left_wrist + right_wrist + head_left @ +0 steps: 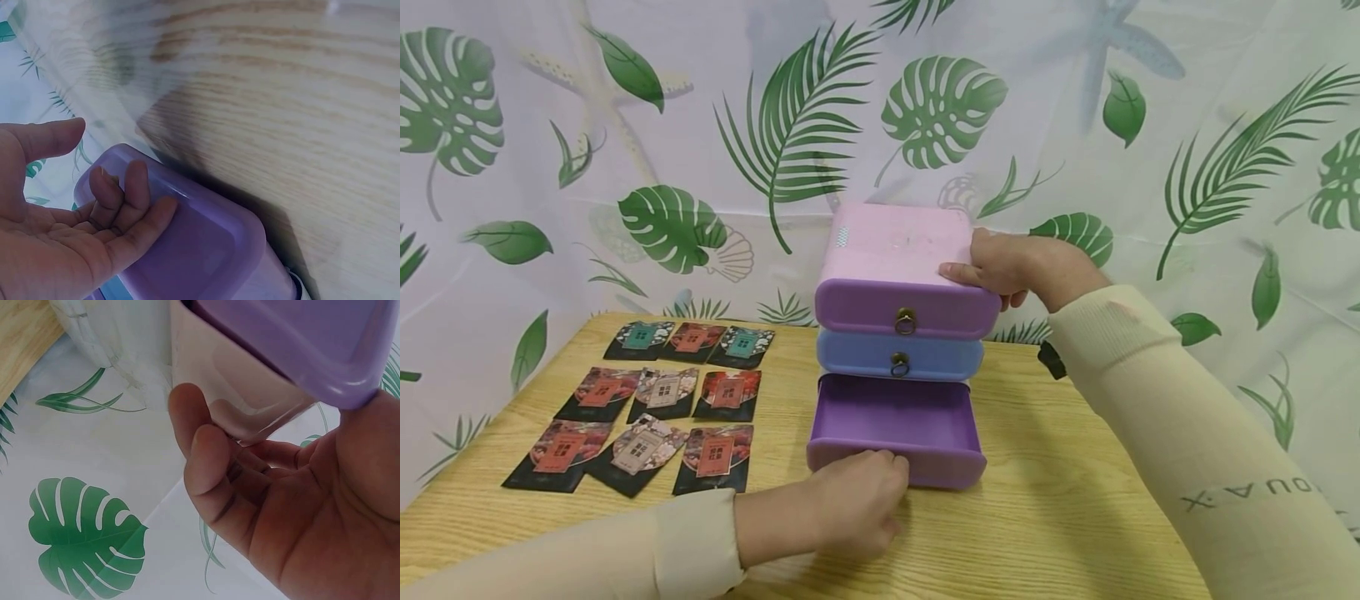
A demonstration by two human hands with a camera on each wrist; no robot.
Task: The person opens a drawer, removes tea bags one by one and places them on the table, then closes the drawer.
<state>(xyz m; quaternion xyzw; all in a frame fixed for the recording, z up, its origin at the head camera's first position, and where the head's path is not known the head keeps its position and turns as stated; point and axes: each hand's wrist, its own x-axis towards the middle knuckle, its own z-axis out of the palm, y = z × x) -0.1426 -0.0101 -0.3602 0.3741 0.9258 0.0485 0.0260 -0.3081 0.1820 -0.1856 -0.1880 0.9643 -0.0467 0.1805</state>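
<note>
A small chest of drawers with a pink top stands on the table. Its upper purple drawer and blue middle drawer are closed, each with a ring pull. The bottom purple drawer is pulled out, showing its bare inside. My left hand has its fingers curled at the middle of that drawer's front, hiding the pull there; the thumb stands apart in the left wrist view. My right hand grips the chest's upper right edge, thumb on top and fingers bent around the side.
Several dark packets with red, teal and pale labels, such as a red-labelled packet, lie in rows on the wooden table to the left. A leaf-print cloth hangs behind. A small black object shows beside my right sleeve.
</note>
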